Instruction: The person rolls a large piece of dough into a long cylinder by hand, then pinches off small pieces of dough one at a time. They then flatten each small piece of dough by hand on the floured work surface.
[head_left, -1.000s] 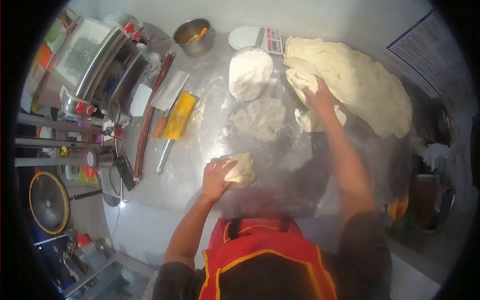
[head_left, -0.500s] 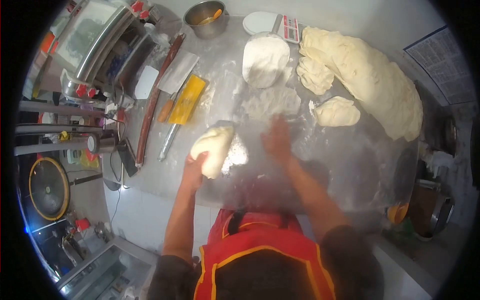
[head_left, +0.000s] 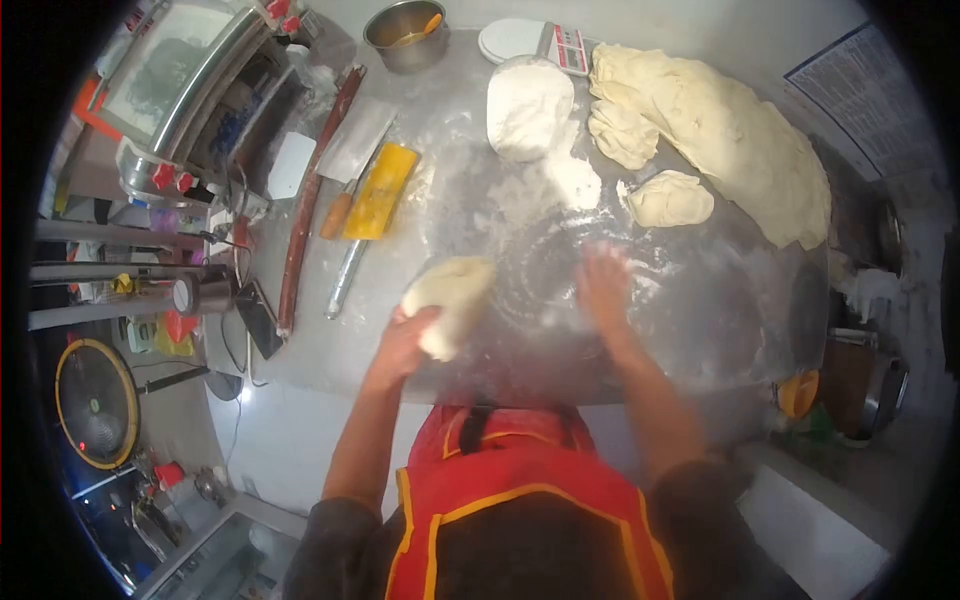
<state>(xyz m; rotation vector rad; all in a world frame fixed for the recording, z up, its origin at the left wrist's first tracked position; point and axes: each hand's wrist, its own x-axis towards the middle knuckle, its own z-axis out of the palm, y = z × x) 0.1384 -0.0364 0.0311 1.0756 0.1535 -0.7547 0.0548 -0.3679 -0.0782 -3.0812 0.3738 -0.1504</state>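
A pale lump of dough point(head_left: 455, 300) is gripped at its lower left side by my left hand point(head_left: 405, 342), thumb over it. My right hand point(head_left: 605, 288) is over the floured metal table, fingers stretched out and a little blurred, holding nothing. White flour is smeared on the metal around it. A container of flour point(head_left: 530, 108) stands further back, with loose flour point(head_left: 573, 180) spilled beside it. To the right lie a small dough piece point(head_left: 670, 199), a second one point(head_left: 624, 135) and a very large dough mass point(head_left: 735, 130).
On the left of the table point(head_left: 390, 365) lie a yellow scraper point(head_left: 380, 192), a metal-bladed scraper point(head_left: 355, 140), a long brown rod point(head_left: 312, 200) and a phone point(head_left: 259, 318). A metal pot point(head_left: 408, 38) and a scale point(head_left: 535, 45) stand at the back. A machine point(head_left: 190, 90) is at upper left.
My right hand has moved right and slightly nearer, and flour is now spread across the metal there. My left hand has shifted slightly right with the dough, which is tilted more to the right.
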